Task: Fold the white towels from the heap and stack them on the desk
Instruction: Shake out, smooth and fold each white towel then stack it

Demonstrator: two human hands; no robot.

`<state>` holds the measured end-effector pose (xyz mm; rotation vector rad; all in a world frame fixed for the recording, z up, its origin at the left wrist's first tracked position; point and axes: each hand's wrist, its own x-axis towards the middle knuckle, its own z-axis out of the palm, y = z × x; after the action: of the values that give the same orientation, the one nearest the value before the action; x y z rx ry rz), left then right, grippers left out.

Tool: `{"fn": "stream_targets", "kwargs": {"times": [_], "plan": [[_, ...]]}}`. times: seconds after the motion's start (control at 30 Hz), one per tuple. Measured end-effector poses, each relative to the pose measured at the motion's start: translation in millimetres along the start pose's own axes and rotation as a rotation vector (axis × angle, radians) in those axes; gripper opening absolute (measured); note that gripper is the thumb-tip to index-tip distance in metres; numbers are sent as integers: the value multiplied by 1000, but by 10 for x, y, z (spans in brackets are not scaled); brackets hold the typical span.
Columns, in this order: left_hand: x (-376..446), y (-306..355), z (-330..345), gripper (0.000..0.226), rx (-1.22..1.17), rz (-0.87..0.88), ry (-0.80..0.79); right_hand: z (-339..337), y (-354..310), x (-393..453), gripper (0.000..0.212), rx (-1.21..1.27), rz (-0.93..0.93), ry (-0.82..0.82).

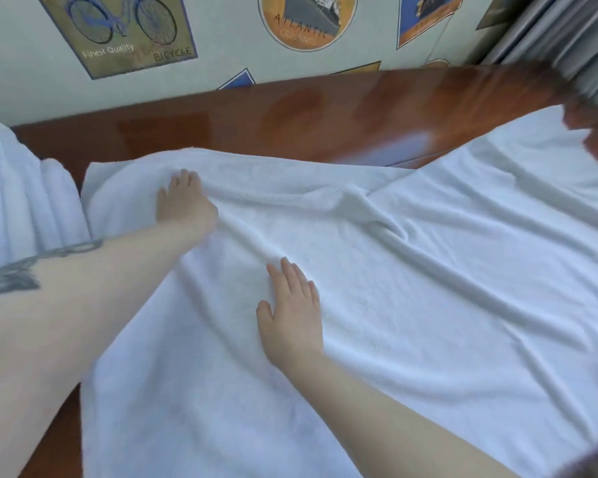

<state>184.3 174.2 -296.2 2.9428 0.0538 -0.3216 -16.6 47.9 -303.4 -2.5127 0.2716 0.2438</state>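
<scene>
Towel: large white terry towel (411, 288) is spread, rumpled, across the glossy brown wooden desk (290, 115).
Left hand (183, 201): laid flat, fingers straight, near the far edge.
Right hand (290, 312): pressed flat, fingers spread, mid-towel.

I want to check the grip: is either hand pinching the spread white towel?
No, the left hand and right hand both lie flat on the spread white towel.

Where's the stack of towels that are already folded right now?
The stack of folded white towels sits at the far left of the head view on the brown wooden desk, just left of the spread white towel and the left hand.
</scene>
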Motion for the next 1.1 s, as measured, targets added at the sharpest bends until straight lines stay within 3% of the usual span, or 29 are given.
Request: {"fn": "stream_targets", "kwargs": {"times": [0.1,0.2,0.3,0.4,0.63,0.83,1.1], "plan": [[-665,721,343,62,-86,209,40,-156,266,-88,61,-58,78,42],[-1409,1371,678,61,-154,357,-53,-406,683,-266,67,-132,196,20],[-1909,1877,843,59,-191,412,-179,-797,1211,-557,72,-250,276,-19],[-2233,2390,869,59,-185,431,-209,-1330,1732,-768,61,-266,293,54],[-2935,3875,1007,60,-260,365,-187,-2688,3129,-1174,57,-285,203,128],[-3521,4905,1277,60,-226,347,-231,-3413,4244,-1383,55,-300,286,68],[-2693,5358,1123,59,-176,179,-110,-3730,4651,-504,56,-295,155,-12]]}}
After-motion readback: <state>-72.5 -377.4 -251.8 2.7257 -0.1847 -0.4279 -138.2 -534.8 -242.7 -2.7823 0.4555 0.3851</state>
